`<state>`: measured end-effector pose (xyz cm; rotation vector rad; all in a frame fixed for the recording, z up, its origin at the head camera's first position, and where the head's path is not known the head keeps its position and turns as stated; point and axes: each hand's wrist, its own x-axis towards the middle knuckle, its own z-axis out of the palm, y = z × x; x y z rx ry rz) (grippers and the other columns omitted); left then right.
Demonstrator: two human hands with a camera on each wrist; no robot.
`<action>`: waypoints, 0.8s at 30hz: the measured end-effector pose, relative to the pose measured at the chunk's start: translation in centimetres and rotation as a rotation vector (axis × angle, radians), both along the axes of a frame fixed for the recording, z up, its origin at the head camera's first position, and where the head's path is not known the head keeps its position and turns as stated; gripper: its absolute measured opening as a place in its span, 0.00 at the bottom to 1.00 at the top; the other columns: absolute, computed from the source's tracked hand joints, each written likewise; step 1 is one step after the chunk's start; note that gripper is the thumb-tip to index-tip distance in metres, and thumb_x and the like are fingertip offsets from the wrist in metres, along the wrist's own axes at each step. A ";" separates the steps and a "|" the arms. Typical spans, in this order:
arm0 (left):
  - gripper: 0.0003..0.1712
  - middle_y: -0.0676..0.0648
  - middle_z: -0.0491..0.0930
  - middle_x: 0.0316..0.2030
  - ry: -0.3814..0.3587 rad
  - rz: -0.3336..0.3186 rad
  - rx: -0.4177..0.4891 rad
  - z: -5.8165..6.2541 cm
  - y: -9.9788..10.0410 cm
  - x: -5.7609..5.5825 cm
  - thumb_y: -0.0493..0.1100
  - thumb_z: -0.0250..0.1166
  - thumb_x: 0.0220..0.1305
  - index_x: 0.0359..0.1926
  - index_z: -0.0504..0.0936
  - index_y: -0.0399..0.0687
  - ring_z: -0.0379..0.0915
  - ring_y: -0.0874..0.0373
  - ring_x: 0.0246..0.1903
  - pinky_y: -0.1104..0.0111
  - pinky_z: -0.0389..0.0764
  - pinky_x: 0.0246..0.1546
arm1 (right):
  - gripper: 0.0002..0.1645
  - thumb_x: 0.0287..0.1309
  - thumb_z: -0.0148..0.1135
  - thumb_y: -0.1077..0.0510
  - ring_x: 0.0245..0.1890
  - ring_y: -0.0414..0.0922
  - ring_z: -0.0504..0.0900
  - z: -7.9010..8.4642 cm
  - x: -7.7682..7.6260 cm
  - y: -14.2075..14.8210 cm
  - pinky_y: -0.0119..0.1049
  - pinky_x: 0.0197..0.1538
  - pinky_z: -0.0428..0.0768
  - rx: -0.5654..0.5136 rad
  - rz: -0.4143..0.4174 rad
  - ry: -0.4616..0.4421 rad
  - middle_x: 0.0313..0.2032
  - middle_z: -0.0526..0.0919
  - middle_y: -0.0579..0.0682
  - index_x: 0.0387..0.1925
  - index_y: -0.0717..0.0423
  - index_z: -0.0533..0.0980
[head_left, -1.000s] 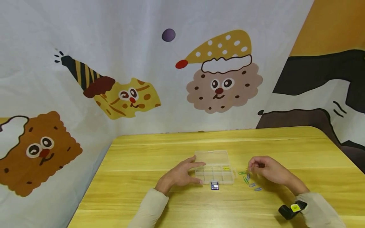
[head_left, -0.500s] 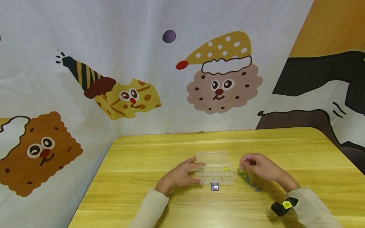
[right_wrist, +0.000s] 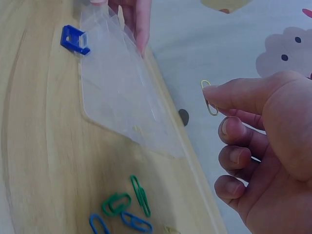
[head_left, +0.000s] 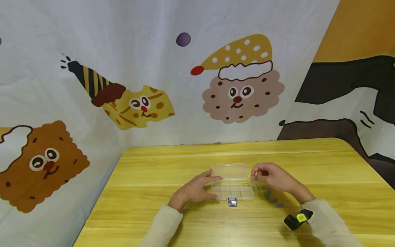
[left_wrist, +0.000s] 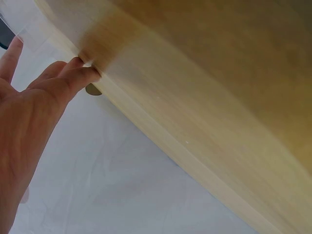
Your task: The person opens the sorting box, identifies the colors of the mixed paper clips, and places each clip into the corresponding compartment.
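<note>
A clear plastic compartment box [head_left: 236,189] lies on the table, its lid [head_left: 229,171] folded back. Its latch [head_left: 232,201] is blue at the front. My left hand [head_left: 195,188] rests against the box's left side, fingers spread and thumb by the front corner. Between thumb and finger of my right hand [right_wrist: 273,122], a yellow paper clip [right_wrist: 209,105] is pinched in the air near the box's right side. A yellow piece [head_left: 244,183], seemingly clips, lies in the back right compartment. On the table sit green paper clips [right_wrist: 140,196] and blue paper clips [right_wrist: 136,222].
The wooden table [head_left: 166,161] meets a cloth backdrop [head_left: 185,130] printed with cartoon figures at its far edge. A black device [head_left: 294,221] is strapped to the right wrist. Part of another yellow clip [right_wrist: 171,229] shows at the bottom of the right wrist view.
My right hand has moved left from the loose clips to the box's right side, carrying the yellow paper clip. The left hand and box have stayed in place.
</note>
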<state>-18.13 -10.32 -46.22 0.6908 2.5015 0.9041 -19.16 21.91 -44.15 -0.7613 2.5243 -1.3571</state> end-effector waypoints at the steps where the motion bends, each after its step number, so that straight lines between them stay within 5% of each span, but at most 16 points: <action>1: 0.38 0.44 0.50 0.77 -0.002 0.000 0.000 0.0 0.0 0.0 0.58 0.72 0.58 0.70 0.70 0.71 0.48 0.43 0.75 0.44 0.61 0.69 | 0.04 0.65 0.60 0.66 0.24 0.35 0.69 0.0 0.0 -0.2 0.30 0.27 0.71 0.000 0.001 -0.006 0.25 0.76 0.46 0.35 0.59 0.80; 24: 0.38 0.44 0.50 0.77 -0.008 0.007 0.000 0.1 0.0 0.0 0.58 0.72 0.58 0.69 0.70 0.71 0.48 0.43 0.75 0.44 0.60 0.69 | 0.05 0.65 0.59 0.68 0.25 0.36 0.69 -0.1 -0.3 -1.6 0.29 0.27 0.69 -0.005 0.016 -0.062 0.29 0.79 0.53 0.36 0.58 0.79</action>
